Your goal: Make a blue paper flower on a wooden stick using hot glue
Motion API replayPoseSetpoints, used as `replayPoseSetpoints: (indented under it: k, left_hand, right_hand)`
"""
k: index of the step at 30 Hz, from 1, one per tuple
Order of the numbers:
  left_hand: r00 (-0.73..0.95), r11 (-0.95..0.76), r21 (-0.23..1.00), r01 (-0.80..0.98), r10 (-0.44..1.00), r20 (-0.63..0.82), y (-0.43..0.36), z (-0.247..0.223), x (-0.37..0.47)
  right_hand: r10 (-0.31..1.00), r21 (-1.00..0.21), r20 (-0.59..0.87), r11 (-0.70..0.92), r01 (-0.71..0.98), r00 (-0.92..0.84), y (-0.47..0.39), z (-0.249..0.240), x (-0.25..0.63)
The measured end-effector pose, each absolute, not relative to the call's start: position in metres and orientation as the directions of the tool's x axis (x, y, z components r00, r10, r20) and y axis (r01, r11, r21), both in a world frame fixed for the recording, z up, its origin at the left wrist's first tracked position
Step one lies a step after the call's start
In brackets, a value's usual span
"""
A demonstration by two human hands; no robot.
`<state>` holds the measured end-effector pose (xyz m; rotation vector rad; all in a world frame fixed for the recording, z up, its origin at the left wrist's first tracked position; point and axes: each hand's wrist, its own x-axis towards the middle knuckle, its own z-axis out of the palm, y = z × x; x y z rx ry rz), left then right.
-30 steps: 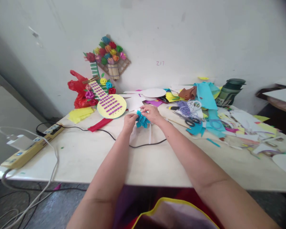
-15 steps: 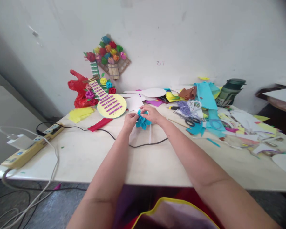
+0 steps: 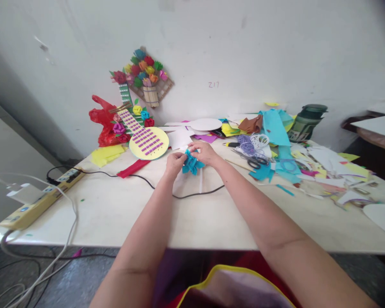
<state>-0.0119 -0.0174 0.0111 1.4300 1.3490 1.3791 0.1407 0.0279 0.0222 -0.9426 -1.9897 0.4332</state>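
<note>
A blue paper flower (image 3: pixel 193 164) with pointed, layered petals is held between both hands over the middle of the table. My left hand (image 3: pixel 176 163) pinches its left edge between thumb and fingers. From above and to the right, my right hand (image 3: pixel 202 152) grips the upper petals with bent fingertips. A thin white stick (image 3: pixel 201 182) shows below the flower; whether it is joined to it I cannot tell. Behind my left hand lies a round yellow paper guitar shape (image 3: pixel 150 143) with purple strips.
Scissors (image 3: pixel 256 161), a yellow-black cutter (image 3: pixel 232 144), yarn (image 3: pixel 247 146) and paper scraps (image 3: pixel 327 167) cover the right side. A black cable (image 3: pixel 192 196) crosses the table from the power strip (image 3: pixel 41 199) at left. A dark green bottle (image 3: pixel 308 123) stands at back right.
Both hands keep their hold on the blue flower, which has turned slightly so its petals look more spread. The whole view has shifted a little.
</note>
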Motion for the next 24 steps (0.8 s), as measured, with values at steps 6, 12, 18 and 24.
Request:
replayPoseSetpoints:
  k: [6, 12, 18, 24]
  left_hand:
    - [-0.084, -0.093, 0.996, -0.001, 0.992, 0.092, -0.022, 0.012, -0.014]
    - [-0.059, 0.078, 0.987, -0.141, 0.994, -0.087, -0.019, 0.014, -0.015]
    - [-0.037, 0.047, 0.997, -0.059, 0.998, -0.049, -0.02, 0.015, -0.017]
    - [-0.018, -0.121, 0.989, 0.081, 0.992, 0.123, -0.022, 0.015, -0.016]
  right_hand:
    - [0.667, -0.596, 0.616, 0.742, 0.305, -0.419, 0.026, 0.024, 0.144]
    - [0.647, -0.595, 0.615, 0.756, 0.273, -0.452, 0.029, 0.024, 0.144]
    - [0.657, -0.601, 0.576, 0.744, 0.292, -0.486, 0.021, 0.028, 0.143]
    - [0.757, -0.586, 0.471, 0.652, 0.482, -0.453, 0.02, 0.028, 0.142]
